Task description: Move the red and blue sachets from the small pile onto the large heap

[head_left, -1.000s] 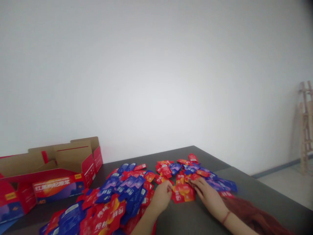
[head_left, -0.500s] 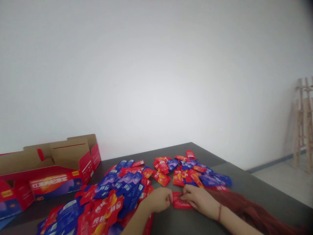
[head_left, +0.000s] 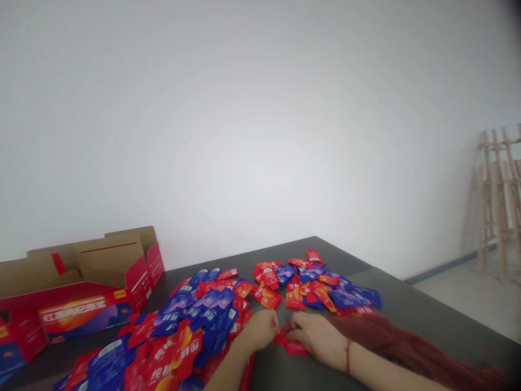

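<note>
Low at centre, a red sachet (head_left: 296, 348) lies between my hands near the dark tabletop, partly covered by fingers. My left hand (head_left: 264, 329) is closed, its thumb and fingertips pinching the sachet's left end. From the other side my right hand (head_left: 317, 338), with a thin red band on the wrist, curls its fingers over the sachet and grips it. To the left spreads a heap of red and blue sachets (head_left: 211, 309). Beyond my hands is a smaller pile (head_left: 321, 285) of the same kinds. Dark red cloth (head_left: 391, 347) lies beside my right forearm.
Open red cardboard boxes (head_left: 85, 317) with printed fronts stand at the table's left. A white wall (head_left: 260, 119) rises behind the table (head_left: 423, 309). Off to the right, a wooden rack (head_left: 499, 201) stands on the floor.
The view has shifted slightly. My right hand has drawn closer to my left and now covers more of the red sachet, which looks bent or turned between my fingers.
</note>
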